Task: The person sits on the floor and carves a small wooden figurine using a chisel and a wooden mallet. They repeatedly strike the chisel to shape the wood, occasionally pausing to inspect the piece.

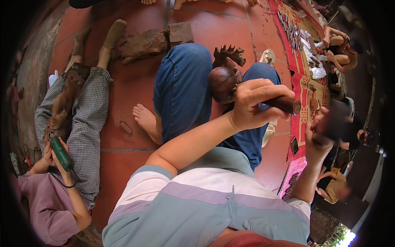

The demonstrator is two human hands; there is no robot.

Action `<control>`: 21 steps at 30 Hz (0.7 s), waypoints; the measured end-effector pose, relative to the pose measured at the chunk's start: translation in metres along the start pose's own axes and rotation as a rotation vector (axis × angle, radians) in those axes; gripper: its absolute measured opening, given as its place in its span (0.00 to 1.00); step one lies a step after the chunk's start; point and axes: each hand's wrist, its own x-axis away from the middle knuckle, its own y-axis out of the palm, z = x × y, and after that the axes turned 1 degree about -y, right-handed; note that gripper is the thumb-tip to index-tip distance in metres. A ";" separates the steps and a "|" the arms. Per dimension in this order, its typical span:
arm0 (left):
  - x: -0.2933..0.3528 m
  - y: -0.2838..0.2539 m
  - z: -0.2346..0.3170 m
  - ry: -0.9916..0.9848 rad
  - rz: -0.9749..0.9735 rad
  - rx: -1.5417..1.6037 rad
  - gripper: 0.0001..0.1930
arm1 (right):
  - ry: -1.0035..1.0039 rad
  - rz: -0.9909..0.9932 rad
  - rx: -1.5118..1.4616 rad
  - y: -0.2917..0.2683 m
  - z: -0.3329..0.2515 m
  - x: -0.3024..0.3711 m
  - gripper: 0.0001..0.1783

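Observation:
Between my bent knees stands a dark reddish-brown wood carving [223, 84], with a rounded ball-like part and a jagged crest behind it. Above its near right side, my left hand [259, 99] is closed around a chisel [288, 105]. The chisel's round, dark wooden handle points right, and its blade is hidden from view. Raised off to the right, my right hand [316, 133] grips a dark mallet [338, 117], blurred by motion. The mallet head is apart from the chisel handle.
To the left, a seated person works a green power tool [61, 154] on a long carved wood piece [63, 99]. Rough wood blocks [144, 44] lie ahead on the tiled floor [123, 82]. Rightward, a red patterned mat [302, 88] holds several chisels [290, 31]; more people sit beyond.

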 end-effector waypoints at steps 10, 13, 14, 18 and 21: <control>-0.014 0.015 0.014 0.136 -0.126 -0.279 0.22 | 0.104 0.006 0.000 -0.007 0.008 0.012 0.28; -0.016 0.028 0.019 0.159 -0.178 -0.391 0.21 | 0.255 0.034 -0.184 -0.005 0.000 0.013 0.28; -0.017 0.032 0.018 0.185 -0.179 -0.411 0.20 | 0.289 0.047 -0.238 -0.003 -0.003 0.012 0.28; -0.008 0.023 0.035 -0.023 -0.388 -0.351 0.20 | 0.261 0.066 -0.230 -0.001 -0.006 0.013 0.18; 0.002 0.021 0.028 0.001 -0.281 -0.331 0.20 | 0.279 0.049 -0.162 0.003 -0.012 0.011 0.15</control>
